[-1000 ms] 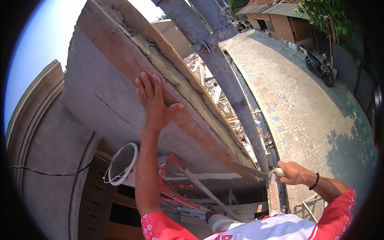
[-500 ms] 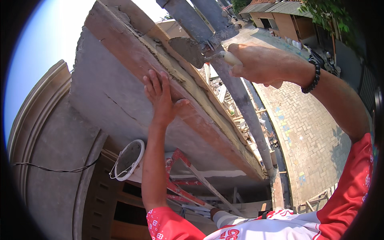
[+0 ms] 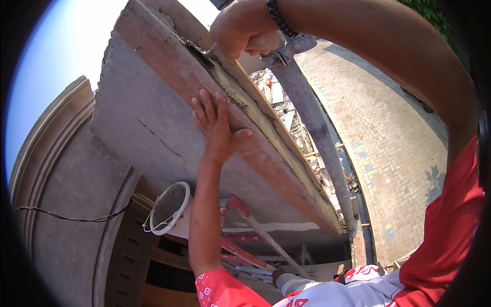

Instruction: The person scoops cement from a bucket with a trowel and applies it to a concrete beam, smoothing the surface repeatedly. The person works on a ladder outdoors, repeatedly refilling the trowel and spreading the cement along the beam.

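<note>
My left hand point(image 3: 219, 123) lies flat with fingers stretched against a reddish-brown wooden board point(image 3: 171, 69), which runs along the edge of a grey plastered slab point(image 3: 138, 107). Wet mortar point(image 3: 255, 115) fills the gap between this board and a second plank behind it. Over the upper part of that gap, my right hand point(image 3: 240, 30) is closed round the pale handle of a trowel. The hand and wrist hide most of the trowel; its blade is down at the mortar.
A white bucket point(image 3: 182, 209) hangs or stands by a red and white metal frame point(image 3: 245, 220) below my left arm. One grey pole point(image 3: 314, 123) rises just beyond the planks. Behind it are rubble, a narrow ditch and a paved lane point(image 3: 388, 148). A black cable point(image 3: 76, 220) crosses the left wall.
My right hand has swung left and inward with the trowel, from beyond the planks to the mortar-filled gap. The left hand stays on the board; the view has shifted slightly.
</note>
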Available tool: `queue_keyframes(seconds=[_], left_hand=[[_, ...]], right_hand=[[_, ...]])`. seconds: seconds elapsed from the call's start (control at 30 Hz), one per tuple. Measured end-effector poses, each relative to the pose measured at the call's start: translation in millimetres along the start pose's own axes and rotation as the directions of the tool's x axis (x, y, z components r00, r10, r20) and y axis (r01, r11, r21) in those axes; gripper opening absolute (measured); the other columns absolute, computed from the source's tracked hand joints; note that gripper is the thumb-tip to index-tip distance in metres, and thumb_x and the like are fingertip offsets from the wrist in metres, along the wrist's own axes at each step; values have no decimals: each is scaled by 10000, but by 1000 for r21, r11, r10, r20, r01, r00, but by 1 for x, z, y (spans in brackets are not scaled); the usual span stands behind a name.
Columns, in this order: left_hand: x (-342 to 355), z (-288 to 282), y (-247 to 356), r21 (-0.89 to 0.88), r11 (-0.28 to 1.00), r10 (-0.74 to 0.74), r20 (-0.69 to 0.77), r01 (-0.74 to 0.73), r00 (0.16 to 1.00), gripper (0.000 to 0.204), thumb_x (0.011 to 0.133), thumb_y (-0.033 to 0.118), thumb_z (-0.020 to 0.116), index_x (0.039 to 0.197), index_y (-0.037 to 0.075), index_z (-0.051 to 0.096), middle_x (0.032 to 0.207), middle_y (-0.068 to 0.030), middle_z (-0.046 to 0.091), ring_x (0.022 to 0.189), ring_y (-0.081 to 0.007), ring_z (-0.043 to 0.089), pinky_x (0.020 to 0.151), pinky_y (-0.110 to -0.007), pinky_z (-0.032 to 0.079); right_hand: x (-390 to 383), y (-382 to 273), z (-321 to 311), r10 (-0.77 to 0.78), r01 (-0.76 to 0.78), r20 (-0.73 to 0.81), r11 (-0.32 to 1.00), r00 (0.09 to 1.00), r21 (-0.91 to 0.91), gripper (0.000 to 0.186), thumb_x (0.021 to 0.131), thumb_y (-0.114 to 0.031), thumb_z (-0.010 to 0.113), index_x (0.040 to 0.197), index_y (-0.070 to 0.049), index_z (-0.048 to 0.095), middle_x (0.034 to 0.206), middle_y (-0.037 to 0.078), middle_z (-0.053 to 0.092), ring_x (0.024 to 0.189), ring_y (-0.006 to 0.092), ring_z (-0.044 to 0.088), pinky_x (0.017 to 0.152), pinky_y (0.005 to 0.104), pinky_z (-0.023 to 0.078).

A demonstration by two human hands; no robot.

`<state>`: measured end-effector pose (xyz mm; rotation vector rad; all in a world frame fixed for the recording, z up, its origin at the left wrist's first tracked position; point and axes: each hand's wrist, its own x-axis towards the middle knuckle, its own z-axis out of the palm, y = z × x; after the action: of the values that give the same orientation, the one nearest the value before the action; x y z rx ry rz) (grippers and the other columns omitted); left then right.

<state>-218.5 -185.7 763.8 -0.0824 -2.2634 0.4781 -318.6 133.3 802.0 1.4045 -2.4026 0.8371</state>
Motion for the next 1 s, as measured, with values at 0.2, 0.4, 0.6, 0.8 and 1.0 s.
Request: queue_keyframes(seconds=[0.2, 0.4, 0.6, 0.8, 1.0], left_hand=[[0, 5, -4, -65, 997, 42, -52, -45, 998, 1239, 645, 486, 831, 1565, 108, 92, 1611, -223, -90, 1462, -460, -141, 1121, -632, -12], [0, 3, 2, 4, 1000, -9, 17, 8, 1000, 1251, 678, 562, 791, 1556, 60, 54, 1599, -252, -101, 1458, -472, -124, 1142, -591, -4], [2, 0, 3, 11, 999, 40, -4, -39, 999, 1249, 691, 554, 788, 1554, 55, 36, 1594, -261, -108, 1451, -480, -136, 1148, -581, -1], [-2, -9, -1, 51, 999, 11, 43, -14, 999, 1234, 712, 549, 778, 1554, 54, 25, 1595, -263, -99, 1454, -482, -122, 1150, -580, -2], [5, -1, 5, 45, 998, 45, 19, -45, 999, 1234, 714, 549, 778, 1554, 52, 23, 1594, -267, -97, 1456, -483, -109, 1147, -589, -2]], right_hand=[[-11, -9, -8, 52, -42, -103, 995, 993, 95, 249, 855, -159, 546, 944, 60, 625, 737, 169, 658, 620, 256, 659, 596, 380, 541], [48, -33, -44, 20, 36, -220, 967, 975, 250, 243, 847, -136, 540, 958, 63, 627, 756, 179, 666, 642, 258, 666, 625, 369, 546], [45, -30, -50, 101, 24, -239, 883, 966, 469, 241, 840, -114, 535, 971, 66, 628, 776, 189, 674, 664, 259, 673, 655, 358, 550], [37, -31, -20, -152, 126, -224, 984, 963, -127, 280, 832, -70, 550, 1067, 75, 598, 869, 242, 680, 795, 323, 696, 729, 400, 557], [78, -28, 17, -282, 242, -190, 947, 940, -211, 216, 783, -33, 565, 929, 67, 690, 923, 257, 681, 889, 367, 689, 760, 422, 554]])
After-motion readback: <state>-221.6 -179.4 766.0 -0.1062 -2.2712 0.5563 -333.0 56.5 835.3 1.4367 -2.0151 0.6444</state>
